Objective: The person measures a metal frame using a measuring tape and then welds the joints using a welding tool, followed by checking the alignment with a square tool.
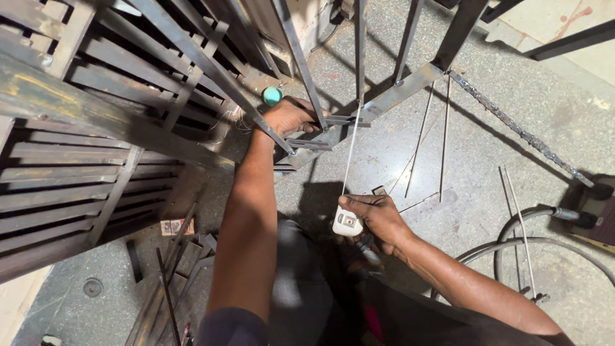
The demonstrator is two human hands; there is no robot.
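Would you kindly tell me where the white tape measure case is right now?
In the head view, the white tape measure case sits just right of centre, held in the right hand, its tape running up to the left hand on the metal frame.

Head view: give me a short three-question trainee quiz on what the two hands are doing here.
1. True or false: the right hand holds a white tape measure case with its tape drawn out.
2. What does the left hand grip?
A. a green roll
B. a thin bar of the metal grille
C. the black hose
3. Fill in: the tape runs from the case up toward the ____ hand.

Key:
1. True
2. B; the green roll lies just beyond the hand, and the black hose is over at the right.
3. left
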